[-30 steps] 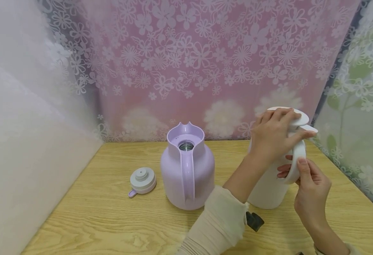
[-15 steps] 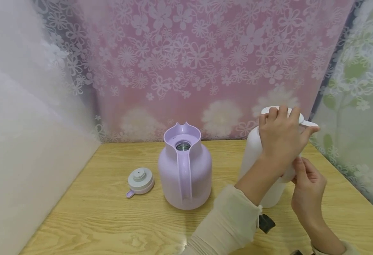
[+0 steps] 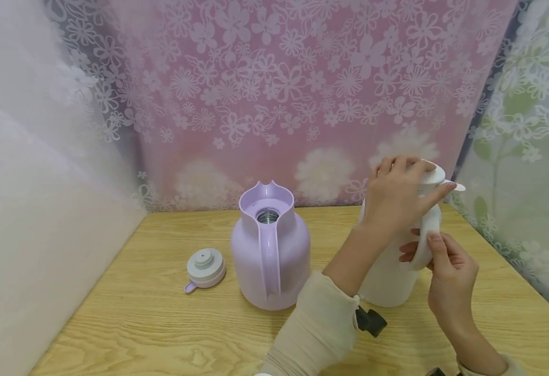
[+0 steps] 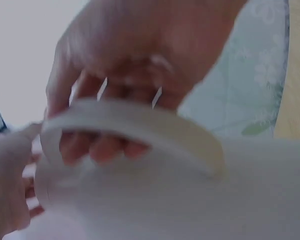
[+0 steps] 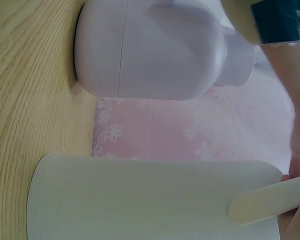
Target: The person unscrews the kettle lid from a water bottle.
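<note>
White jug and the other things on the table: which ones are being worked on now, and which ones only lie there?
In use:
white jug
its white lid, gripped by left hand
its handle, held by right hand

Lying about:
purple jug, open
its loose lid

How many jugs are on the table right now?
2: the lilac jug stands mid-table, lid off; the white jug stands to its right, gripped by the left hand and right hand.

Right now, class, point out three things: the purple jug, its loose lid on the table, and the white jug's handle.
purple jug (image 3: pixel 271 250): head view, on its handle side.
loose lid (image 3: pixel 204 267): head view, on its top.
white jug's handle (image 3: pixel 427 243): head view, on its curve between the hands.
</note>
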### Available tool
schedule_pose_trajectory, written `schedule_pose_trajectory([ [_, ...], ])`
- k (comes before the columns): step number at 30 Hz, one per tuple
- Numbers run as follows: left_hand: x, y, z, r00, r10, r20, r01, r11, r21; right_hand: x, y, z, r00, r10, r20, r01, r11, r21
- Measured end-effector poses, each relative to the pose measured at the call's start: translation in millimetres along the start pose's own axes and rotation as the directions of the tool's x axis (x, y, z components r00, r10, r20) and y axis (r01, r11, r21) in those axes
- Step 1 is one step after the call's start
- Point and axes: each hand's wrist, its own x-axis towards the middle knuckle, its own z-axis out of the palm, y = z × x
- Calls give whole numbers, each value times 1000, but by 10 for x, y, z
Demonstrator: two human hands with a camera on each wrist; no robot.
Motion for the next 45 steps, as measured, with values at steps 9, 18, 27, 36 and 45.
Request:
schedule_pose_trajectory([
  [9,-35,-430,248,898,367,-243,-403,908,-117,-10,4,-6,1000,-13,12,13,1000,-12],
  [18,-9,-465,294,865,399,-303,-456,878,-148,4,15,0,1000,-20,7,20,1000,7],
  [27,-21,-439,264,887,367,-279,-412,903,-123,-1,22,26,999,-9,-43,8,999,-32],
  [36,-50,-325,199,925,284,-253,-306,951,-52,-7,14,34,999,-3,-41,2,1000,-8],
  [45,-61,-203,131,959,180,-220,-176,984,38,-8,19,44,997,22,-79,-28,996,-83],
])
